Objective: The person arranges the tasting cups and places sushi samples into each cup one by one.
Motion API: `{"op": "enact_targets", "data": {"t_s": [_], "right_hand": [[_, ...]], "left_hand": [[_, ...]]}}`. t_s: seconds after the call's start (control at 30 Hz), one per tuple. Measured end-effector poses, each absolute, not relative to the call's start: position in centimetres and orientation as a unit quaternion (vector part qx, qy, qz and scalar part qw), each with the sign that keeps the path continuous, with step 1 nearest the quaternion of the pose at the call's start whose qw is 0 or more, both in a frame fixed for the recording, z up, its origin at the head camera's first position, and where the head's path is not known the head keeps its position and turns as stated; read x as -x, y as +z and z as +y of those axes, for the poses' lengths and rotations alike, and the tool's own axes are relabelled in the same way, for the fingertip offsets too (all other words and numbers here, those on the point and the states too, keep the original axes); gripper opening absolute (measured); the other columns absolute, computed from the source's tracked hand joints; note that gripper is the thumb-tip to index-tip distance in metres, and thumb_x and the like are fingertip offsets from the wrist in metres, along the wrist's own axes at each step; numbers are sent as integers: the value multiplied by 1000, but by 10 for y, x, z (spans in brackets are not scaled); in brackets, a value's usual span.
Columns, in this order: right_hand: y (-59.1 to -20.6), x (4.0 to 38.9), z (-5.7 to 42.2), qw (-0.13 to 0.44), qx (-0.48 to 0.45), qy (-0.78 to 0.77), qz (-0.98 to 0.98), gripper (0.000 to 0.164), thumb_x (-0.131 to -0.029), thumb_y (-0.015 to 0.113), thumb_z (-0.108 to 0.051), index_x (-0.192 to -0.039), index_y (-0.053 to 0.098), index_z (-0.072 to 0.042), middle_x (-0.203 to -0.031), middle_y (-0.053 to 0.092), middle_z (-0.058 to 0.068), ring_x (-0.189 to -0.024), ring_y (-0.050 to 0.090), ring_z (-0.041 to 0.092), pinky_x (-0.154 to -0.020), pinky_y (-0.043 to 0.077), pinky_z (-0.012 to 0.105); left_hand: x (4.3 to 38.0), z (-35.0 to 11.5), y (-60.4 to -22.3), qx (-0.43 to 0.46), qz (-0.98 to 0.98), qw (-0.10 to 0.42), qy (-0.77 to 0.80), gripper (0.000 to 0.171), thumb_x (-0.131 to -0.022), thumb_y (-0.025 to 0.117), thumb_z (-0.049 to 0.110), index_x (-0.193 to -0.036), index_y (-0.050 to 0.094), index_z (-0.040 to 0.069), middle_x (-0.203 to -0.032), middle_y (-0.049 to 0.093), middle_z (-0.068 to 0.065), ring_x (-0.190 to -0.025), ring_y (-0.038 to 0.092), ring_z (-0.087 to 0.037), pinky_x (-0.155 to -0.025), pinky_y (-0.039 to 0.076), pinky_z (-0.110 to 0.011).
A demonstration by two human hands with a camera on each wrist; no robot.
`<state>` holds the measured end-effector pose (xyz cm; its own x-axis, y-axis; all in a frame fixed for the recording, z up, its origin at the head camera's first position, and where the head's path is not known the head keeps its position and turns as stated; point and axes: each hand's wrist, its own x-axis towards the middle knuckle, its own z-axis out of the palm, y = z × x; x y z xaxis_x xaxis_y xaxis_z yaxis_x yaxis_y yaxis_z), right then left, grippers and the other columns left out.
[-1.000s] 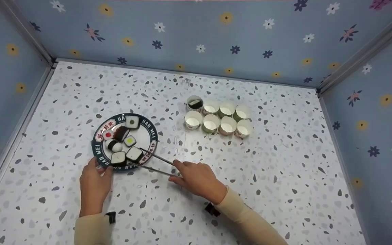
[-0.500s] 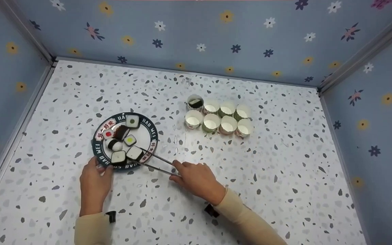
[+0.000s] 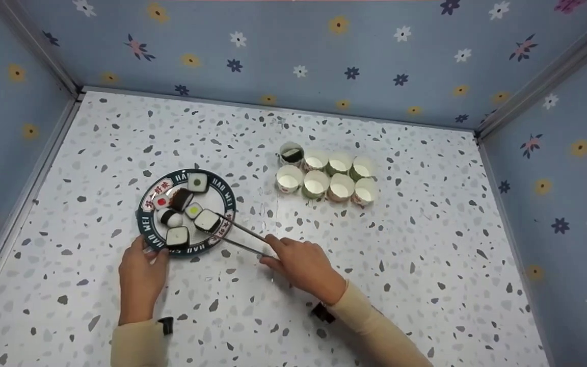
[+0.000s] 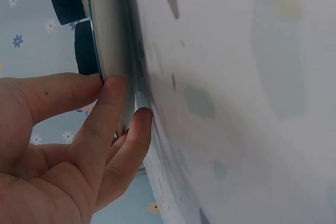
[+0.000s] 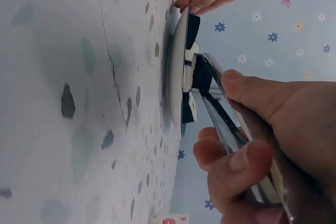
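My left hand pinches the near-left rim of a round plate with dark green lettered edging. In the left wrist view, its thumb and fingers hold the edge from above and below. Metal tongs are gripped in my right hand. Their tips stand on either side of a square sushi roll, and the right wrist view shows the dark wrapped roll between them. Several other toy-like sushi pieces share the plate, among them a white roll, a green-centred roll and a brown-topped piece.
Right of the plate stand two rows of paper cups. The back-left cup contains a dark-and-white sushi piece. Flower-patterned blue walls enclose the speckled table at the back and sides.
The square sushi roll has shifted slightly up and to the right on the plate, along with the tongs and my right hand. My left hand keeps its place on the rim.
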<state>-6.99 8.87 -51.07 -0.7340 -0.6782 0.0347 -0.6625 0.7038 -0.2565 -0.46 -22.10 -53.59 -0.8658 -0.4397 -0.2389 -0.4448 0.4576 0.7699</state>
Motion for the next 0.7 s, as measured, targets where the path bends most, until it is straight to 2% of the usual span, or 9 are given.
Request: {"op": "enact_targets", "data": {"t_s": [0.23,0.6,0.7], "right_hand": [[-503,81,108,16,332,-124,935,44,-101,53,-49,-127,58,-14,-82,67,2,-61,64,21,-48,50,38],[-487,108,146,-14,278,-120,953,44,-100,56,-48,-126,60,-13,-86,71,7,-59,63,27,-45,47,40],[-482,117,158,-27,259,-121,958,46,-99,59,-46,-130,60,-12,-95,73,12,-56,62,28,-43,47,40]], "left_hand": [[6,-221,-535,262,850,9,458,61,-99,56,10,-150,29,-13,-139,42,-35,-121,54,-44,-102,41,-53],[6,-219,-534,263,851,5,454,61,-99,56,10,-149,29,-13,-139,44,-35,-120,55,-44,-102,40,-53],[6,-219,-534,264,851,5,454,61,-99,56,10,-149,30,-13,-139,44,-34,-120,55,-44,-102,40,-53]]}}
